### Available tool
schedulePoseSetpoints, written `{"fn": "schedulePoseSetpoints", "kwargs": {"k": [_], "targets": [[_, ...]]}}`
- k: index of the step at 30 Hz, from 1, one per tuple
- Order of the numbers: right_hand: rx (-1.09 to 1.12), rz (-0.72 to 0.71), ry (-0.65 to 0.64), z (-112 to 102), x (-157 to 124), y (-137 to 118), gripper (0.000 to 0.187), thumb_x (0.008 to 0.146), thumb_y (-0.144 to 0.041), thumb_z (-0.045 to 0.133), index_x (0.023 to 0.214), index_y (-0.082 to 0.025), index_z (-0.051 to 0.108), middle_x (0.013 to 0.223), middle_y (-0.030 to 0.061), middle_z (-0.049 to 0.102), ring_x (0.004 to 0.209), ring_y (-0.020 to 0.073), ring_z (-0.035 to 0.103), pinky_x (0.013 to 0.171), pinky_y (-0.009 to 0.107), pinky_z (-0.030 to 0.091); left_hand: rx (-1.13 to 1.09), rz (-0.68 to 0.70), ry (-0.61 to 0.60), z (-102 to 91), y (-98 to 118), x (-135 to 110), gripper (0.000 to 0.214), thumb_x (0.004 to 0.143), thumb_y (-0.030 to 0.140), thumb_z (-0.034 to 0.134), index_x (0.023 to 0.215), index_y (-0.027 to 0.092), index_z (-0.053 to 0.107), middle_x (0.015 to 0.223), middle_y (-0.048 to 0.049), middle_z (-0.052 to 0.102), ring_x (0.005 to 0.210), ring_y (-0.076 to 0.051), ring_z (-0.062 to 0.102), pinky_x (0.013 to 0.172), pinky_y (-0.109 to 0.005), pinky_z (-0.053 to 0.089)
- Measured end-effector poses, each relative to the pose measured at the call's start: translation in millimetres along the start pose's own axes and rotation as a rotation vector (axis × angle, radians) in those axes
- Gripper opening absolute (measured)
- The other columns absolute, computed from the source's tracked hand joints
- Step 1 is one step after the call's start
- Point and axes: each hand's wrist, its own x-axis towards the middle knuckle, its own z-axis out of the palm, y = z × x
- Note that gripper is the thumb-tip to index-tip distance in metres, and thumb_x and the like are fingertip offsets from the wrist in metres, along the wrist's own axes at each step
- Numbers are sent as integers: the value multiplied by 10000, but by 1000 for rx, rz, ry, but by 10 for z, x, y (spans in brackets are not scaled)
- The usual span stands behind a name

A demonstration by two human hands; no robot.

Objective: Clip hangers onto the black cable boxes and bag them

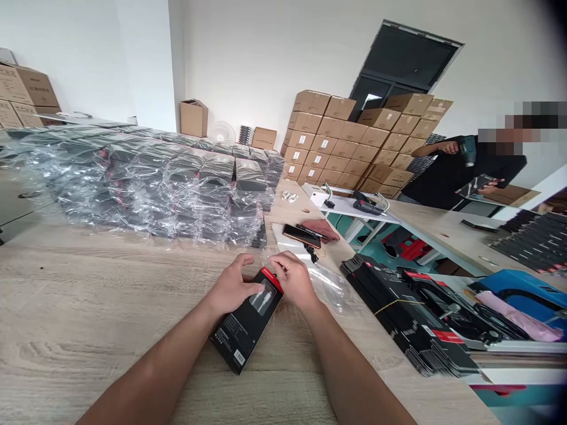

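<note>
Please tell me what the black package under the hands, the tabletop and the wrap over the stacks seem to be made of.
The black package looks like matte printed card, judging by its crisp edges. The tabletop seems pale wood-grain laminate or veneer, possibly solid wood. The wrap looks like clear plastic film, glossy and crinkled.

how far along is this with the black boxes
Done, it seems: a large block of black boxes sits wrapped in clear plastic. In hand: the left hand and right hand hold one black box with a red end, beside a clear plastic bag. Left: a stack of black boxes at right, apparently unwrapped.
</note>
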Motion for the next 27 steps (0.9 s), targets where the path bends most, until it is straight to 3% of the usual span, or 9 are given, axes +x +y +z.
{"fn": "schedulePoseSetpoints", "kwargs": {"k": [8,16,22,24,27], "targets": [[-4,-2,-12,21,-8,-79,216,908,-256,453,911,-240,668,848,46,635,822,188,596,761,318,477,-23,60,-25,20,-16,16,457,660,120,717,1096,183,598,1151,-108,647,1011,-230,622,927,-368,454],[-14,-28,33,43,-16,-88,134,847,-222,529,901,-243,650,874,45,622,851,196,593,776,320,482,131,18,-12,1,47,-10,364,690,222,687,1051,181,657,1009,-83,696,880,-234,652,788,-337,491],[-258,101,70,-14,-18,132,181,734,-113,507,802,-219,638,830,37,613,762,185,580,679,293,450,157,-42,29,-12,41,0,344,680,237,688,1017,168,690,935,-65,729,800,-227,673,717,-309,498],[-230,200,49,-65,-10,186,139,735,-153,516,788,-212,630,773,23,625,672,169,573,618,278,433,142,-38,-3,-16,23,12,333,695,238,671,1022,176,692,912,-49,735,794,-220,675,708,-302,499],[-57,302,-100,-126,-6,190,111,761,-295,553,744,-205,616,663,-5,629,584,154,565,554,261,415,79,-2,-38,-18,7,24,334,705,217,653,1036,192,692,946,-38,730,829,-212,672,727,-293,503]]}}
